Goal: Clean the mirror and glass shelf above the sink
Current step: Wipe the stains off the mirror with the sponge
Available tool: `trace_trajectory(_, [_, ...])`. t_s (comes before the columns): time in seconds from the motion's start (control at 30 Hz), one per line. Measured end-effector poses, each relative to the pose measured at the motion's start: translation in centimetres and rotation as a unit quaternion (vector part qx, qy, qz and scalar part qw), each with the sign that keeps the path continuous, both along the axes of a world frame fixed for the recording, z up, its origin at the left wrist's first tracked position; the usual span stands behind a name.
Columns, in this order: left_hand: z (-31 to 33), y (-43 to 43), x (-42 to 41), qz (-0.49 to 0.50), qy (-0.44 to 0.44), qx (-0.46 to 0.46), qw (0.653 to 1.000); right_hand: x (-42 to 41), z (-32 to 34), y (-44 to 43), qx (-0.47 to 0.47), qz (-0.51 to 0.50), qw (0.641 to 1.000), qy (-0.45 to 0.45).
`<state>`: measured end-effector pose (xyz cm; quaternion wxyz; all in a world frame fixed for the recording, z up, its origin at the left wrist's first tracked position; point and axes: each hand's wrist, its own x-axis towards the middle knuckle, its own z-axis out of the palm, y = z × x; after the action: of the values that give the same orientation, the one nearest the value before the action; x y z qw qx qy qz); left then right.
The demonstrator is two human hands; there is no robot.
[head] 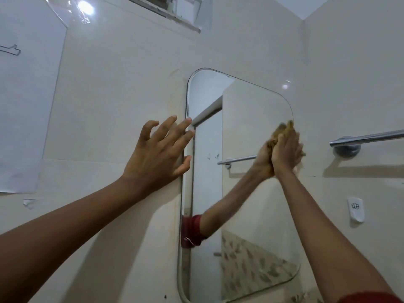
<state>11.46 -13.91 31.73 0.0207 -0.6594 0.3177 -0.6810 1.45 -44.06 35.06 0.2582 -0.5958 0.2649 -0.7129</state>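
A tall mirror [244, 132] with rounded corners hangs on the cream tiled wall. My right hand [286, 149] presses a yellow-brown cloth [284, 127] flat against the mirror's upper right edge; the cloth is blurred and shows above and beside the fingers. My left hand [159, 152] rests with spread, straight fingers at the mirror's left edge, its fingertips reaching over the rim. The mirror reflects my right arm and a red sleeve. No glass shelf is in view.
A chrome towel bar [367, 137] juts from the wall to the right of the mirror. Below it sits a small white wall hook [356, 208]. A sheet of white paper [24, 101] is taped at the left. A window frame [175, 9] is overhead.
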Motion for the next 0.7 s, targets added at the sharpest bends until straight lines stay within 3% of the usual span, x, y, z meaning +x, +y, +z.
trace_trajectory(0.1, [-0.1, -0.1, 0.0, 0.009, -0.004, 0.003, 1.0, 1.4, 4.5, 2.0, -0.044, 0.011, 0.999, -0.004])
trace_trajectory(0.23, [0.0, 0.0, 0.1, 0.005, -0.011, -0.001, 1.0, 3.4, 5.9, 7.4, -0.162, 0.024, 0.986, 0.031])
trace_trajectory(0.47, [-0.1, 0.2, -0.4, -0.134, -0.032, -0.08, 0.987, 5.0, -0.3, 17.1, -0.448, 0.044, 0.886, 0.114])
trace_trajectory(0.57, [0.0, 0.2, -0.3, -0.106, -0.015, -0.062, 0.992, 4.8, -3.7, 16.2, -0.474, 0.034, 0.87, 0.128])
trace_trajectory(0.7, [-0.1, -0.1, 0.5, 0.016, -0.012, -0.01, 1.0, 3.5, -5.0, 11.3, -0.415, 0.015, 0.9, 0.132])
